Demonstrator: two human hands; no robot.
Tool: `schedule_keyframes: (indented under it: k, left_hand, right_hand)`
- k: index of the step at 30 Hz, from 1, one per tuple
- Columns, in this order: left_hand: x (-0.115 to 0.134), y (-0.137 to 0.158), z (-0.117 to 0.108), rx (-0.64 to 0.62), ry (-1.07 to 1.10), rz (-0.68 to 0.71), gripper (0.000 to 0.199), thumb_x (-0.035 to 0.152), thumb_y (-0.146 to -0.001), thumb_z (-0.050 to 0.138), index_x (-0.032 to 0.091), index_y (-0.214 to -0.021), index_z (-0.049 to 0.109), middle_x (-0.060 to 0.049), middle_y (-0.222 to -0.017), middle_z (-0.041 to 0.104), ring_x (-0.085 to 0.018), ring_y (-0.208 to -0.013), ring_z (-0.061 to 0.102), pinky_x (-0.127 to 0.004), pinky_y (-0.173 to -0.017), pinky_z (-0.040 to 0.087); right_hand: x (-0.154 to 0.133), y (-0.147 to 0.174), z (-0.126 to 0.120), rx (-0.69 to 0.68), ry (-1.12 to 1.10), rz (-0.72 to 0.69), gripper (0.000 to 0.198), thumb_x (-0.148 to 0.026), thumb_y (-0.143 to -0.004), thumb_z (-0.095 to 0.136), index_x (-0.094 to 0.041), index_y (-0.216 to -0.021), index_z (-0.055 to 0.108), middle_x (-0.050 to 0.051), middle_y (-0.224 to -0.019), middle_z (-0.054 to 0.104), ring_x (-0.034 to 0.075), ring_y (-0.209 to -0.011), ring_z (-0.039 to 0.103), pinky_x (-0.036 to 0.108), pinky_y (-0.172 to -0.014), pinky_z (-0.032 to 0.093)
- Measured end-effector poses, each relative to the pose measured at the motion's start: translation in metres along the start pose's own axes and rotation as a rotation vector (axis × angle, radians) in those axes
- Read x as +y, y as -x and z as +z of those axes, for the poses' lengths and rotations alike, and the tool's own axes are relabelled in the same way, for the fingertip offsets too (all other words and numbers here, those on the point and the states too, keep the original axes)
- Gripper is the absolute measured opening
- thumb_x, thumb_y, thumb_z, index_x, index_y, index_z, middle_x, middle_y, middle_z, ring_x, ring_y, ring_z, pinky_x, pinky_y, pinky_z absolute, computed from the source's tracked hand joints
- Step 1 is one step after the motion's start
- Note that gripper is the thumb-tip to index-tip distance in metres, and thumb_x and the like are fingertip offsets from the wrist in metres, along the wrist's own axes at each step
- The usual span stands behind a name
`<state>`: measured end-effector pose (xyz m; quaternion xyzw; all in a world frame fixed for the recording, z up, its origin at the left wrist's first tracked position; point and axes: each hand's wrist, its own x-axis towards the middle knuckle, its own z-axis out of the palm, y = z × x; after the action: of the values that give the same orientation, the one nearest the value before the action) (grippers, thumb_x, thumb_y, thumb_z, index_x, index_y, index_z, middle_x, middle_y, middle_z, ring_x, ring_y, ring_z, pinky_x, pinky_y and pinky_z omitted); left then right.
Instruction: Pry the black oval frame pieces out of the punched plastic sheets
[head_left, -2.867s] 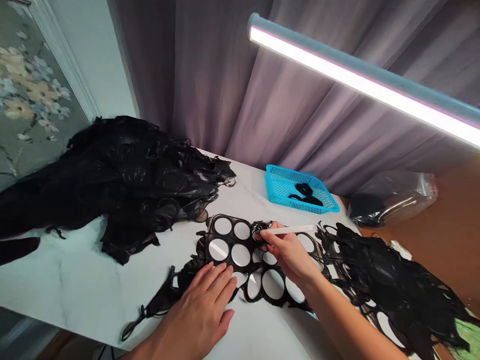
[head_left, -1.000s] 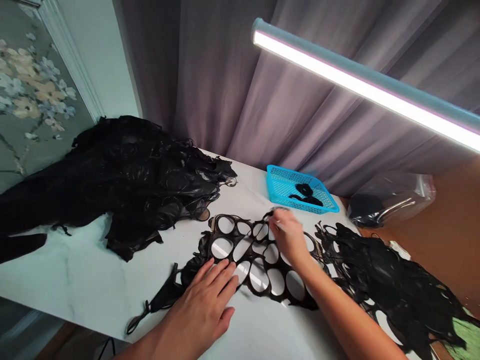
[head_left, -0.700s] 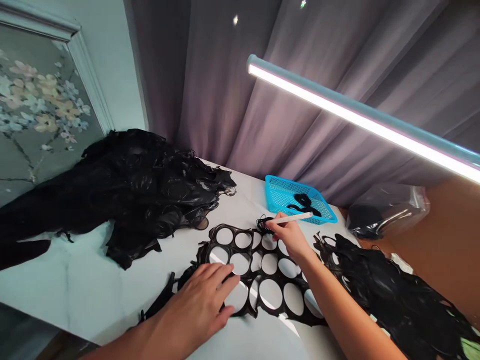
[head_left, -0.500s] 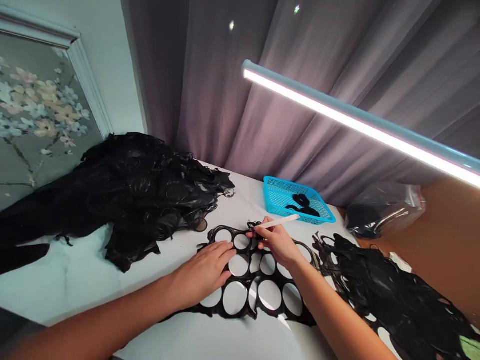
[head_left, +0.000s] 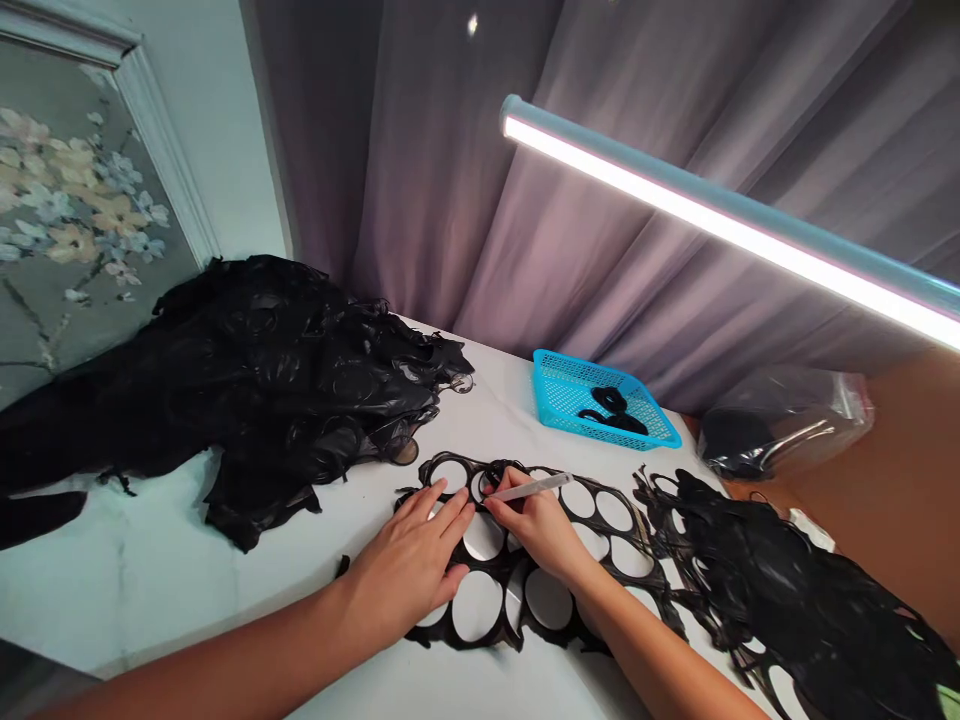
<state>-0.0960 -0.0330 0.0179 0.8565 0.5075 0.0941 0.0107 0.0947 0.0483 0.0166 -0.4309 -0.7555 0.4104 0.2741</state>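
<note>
Perforated black sheet [head_left: 605, 531] looking light and limp

The left hand [head_left: 409, 545] is lying palm-down on the sheet's left part, fingers extended, gripping nothing. The right hand [head_left: 544, 525] is pinching a white pen-like tool [head_left: 536, 488] by a dark tangle [head_left: 501, 470]; whether it is holding that too is unclear. The sheet is lying flat on the white tabletop [head_left: 495, 400], its narrow strips probably tearing easily, its wider junctions probably offering safer holds. Beyond, a blue basket [head_left: 562, 415] is standing.
</note>
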Motion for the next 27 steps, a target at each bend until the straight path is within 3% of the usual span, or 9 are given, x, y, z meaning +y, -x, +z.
schedule_keyframes:
  k: [9,15,18,20,21,23,25,27]
  left_hand:
    - [-0.001,0.001,0.005,0.012,0.019,-0.003,0.055,0.027,-0.085,0.063,0.013,-0.137,0.052,-0.010,-0.143,0.053,-0.040,-0.135,0.041,-0.052,-0.103,0.044]
    - [-0.002,0.000,0.007,-0.009,0.038,-0.004,0.051,0.027,-0.085,0.061,0.012,-0.134,0.055,-0.010,-0.142,0.053,-0.039,-0.135,0.040,-0.051,-0.105,0.043]
    - [-0.001,0.000,0.008,-0.002,0.057,-0.013,0.052,0.026,-0.084,0.061,0.012,-0.133,0.055,-0.010,-0.142,0.053,-0.040,-0.136,0.039,-0.053,-0.104,0.042]
    - [-0.002,0.002,0.008,0.018,0.077,-0.018,0.052,0.025,-0.084,0.059,0.015,-0.135,0.053,-0.009,-0.143,0.052,-0.039,-0.137,0.037,-0.053,-0.103,0.043]
    - [-0.002,0.003,0.008,0.022,0.086,-0.018,0.051,0.025,-0.085,0.058,0.016,-0.135,0.053,-0.009,-0.144,0.051,-0.039,-0.137,0.037,-0.052,-0.103,0.043]
    - [-0.003,0.004,0.005,0.017,0.093,-0.011,0.051,0.026,-0.086,0.058,0.017,-0.136,0.052,-0.009,-0.144,0.051,-0.038,-0.137,0.037,-0.052,-0.103,0.043]
    - [-0.003,0.004,0.002,0.017,0.090,0.002,0.050,0.027,-0.086,0.060,0.016,-0.134,0.053,-0.010,-0.143,0.053,-0.038,-0.136,0.039,-0.052,-0.104,0.042]
    - [-0.004,0.003,-0.003,0.049,0.088,0.018,0.049,0.029,-0.086,0.062,0.015,-0.132,0.054,-0.013,-0.140,0.054,-0.037,-0.134,0.042,-0.052,-0.105,0.039]
  right_hand:
    - [0.002,-0.001,0.001,0.002,0.065,-0.008,0.021,-0.022,-0.085,0.057,-0.021,-0.070,0.043,0.001,-0.082,0.061,0.017,-0.074,0.053,0.027,-0.066,0.039]
    - [-0.002,0.009,0.017,0.016,0.449,-0.251,0.016,-0.011,-0.088,0.045,-0.022,-0.076,0.045,0.004,-0.082,0.056,0.020,-0.076,0.048,0.030,-0.068,0.038]
    - [0.000,-0.007,-0.004,0.065,0.587,-0.320,0.017,-0.008,-0.085,0.042,-0.022,-0.076,0.047,0.005,-0.080,0.056,0.021,-0.077,0.046,0.031,-0.069,0.037]
    - [0.005,-0.027,-0.033,0.272,0.611,-0.250,0.017,-0.011,-0.083,0.042,-0.023,-0.070,0.042,0.004,-0.072,0.052,0.021,-0.071,0.044,0.031,-0.065,0.035]
    - [0.007,-0.037,-0.049,0.399,0.608,-0.190,0.019,-0.015,-0.083,0.043,-0.023,-0.067,0.039,0.003,-0.067,0.050,0.020,-0.066,0.042,0.031,-0.063,0.033]
    - [0.010,-0.054,-0.073,0.522,0.506,-0.096,0.020,-0.024,-0.083,0.048,-0.024,-0.065,0.039,0.001,-0.065,0.050,0.019,-0.063,0.042,0.031,-0.062,0.033]
    - [0.007,-0.062,-0.079,0.499,0.294,-0.009,0.022,-0.032,-0.080,0.055,-0.023,-0.065,0.042,0.000,-0.064,0.052,0.017,-0.062,0.045,0.030,-0.060,0.036]
    - [0.000,-0.062,-0.068,0.363,0.010,0.076,0.023,-0.036,-0.075,0.062,-0.022,-0.066,0.046,0.000,-0.067,0.055,0.017,-0.066,0.051,0.028,-0.058,0.040]
